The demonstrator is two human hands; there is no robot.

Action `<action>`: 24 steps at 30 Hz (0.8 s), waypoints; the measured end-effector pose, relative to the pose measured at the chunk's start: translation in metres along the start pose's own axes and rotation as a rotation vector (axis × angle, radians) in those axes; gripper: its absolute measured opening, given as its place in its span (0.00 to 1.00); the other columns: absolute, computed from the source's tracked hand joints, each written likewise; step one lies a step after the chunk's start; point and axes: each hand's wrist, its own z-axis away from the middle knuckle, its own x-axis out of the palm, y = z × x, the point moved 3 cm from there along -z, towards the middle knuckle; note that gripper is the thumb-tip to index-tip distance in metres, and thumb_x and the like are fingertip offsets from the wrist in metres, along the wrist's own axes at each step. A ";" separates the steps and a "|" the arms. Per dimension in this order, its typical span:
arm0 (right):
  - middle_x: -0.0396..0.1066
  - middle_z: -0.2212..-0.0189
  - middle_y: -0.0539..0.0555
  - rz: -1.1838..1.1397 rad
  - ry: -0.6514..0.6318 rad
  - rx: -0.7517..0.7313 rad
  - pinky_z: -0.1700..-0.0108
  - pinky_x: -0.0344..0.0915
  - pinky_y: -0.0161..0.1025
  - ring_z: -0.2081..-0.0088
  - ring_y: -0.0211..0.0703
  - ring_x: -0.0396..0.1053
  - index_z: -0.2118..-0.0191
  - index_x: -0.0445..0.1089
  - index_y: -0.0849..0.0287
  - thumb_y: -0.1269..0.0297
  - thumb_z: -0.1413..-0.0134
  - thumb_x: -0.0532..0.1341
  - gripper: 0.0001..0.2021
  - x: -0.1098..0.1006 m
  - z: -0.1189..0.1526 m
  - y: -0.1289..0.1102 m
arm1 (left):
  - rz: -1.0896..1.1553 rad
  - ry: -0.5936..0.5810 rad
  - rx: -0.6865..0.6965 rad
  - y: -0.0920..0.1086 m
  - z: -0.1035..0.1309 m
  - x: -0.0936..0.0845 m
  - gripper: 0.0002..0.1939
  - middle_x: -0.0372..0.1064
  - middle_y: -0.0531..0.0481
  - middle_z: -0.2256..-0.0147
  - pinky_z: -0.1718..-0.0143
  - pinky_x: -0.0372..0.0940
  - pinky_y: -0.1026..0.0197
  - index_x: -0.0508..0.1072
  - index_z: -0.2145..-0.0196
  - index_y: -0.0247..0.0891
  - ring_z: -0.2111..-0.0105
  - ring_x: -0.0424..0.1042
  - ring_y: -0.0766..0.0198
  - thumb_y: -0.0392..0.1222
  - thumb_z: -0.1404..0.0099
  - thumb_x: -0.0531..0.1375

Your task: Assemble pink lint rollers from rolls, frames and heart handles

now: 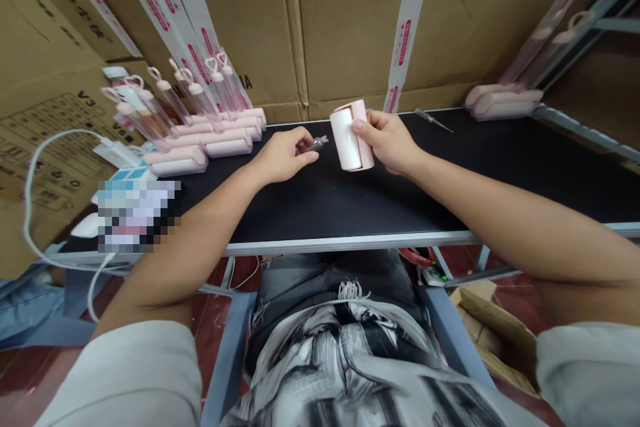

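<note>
My right hand (393, 140) grips a pink and white rounded plastic housing (347, 141) above the bench, thumb on its front and the other fingers behind it. The housing is tilted slightly, its glossy white face towards me. To its left, my left hand (285, 155) is closed round a small dark translucent piece (318, 143) with a notched tip. That tip points at the housing but stays apart from it. My left fingers hide the rest of the small piece.
Several pink units with clear tubes and looped tops (220, 137) stand at the back left. More pink units (505, 103) are at the far right. A screwdriver (433, 120) lies near the back edge. White cables (30, 193) hang at the left. Cardboard (345, 27) walls the back.
</note>
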 end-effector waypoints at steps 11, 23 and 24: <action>0.59 0.75 0.48 0.041 0.018 0.036 0.67 0.51 0.39 0.72 0.36 0.53 0.76 0.60 0.55 0.17 0.65 0.72 0.42 -0.002 -0.002 0.006 | 0.020 -0.019 0.027 0.005 0.001 0.000 0.14 0.78 0.50 0.63 0.59 0.68 0.56 0.75 0.57 0.38 0.66 0.73 0.61 0.49 0.35 0.67; 0.67 0.74 0.49 -0.133 -0.028 0.145 0.68 0.63 0.40 0.71 0.40 0.65 0.71 0.67 0.54 0.22 0.65 0.75 0.38 0.003 0.004 0.003 | -0.065 0.025 0.112 0.009 0.000 -0.002 0.10 0.76 0.46 0.60 0.55 0.68 0.53 0.69 0.52 0.39 0.62 0.73 0.57 0.46 0.27 0.57; 0.70 0.72 0.50 -0.208 -0.053 0.195 0.67 0.68 0.42 0.70 0.43 0.69 0.67 0.69 0.54 0.23 0.64 0.76 0.38 0.005 0.005 0.002 | -0.057 0.018 0.122 0.010 0.000 -0.001 0.10 0.76 0.46 0.60 0.55 0.68 0.53 0.69 0.52 0.39 0.62 0.73 0.58 0.46 0.26 0.57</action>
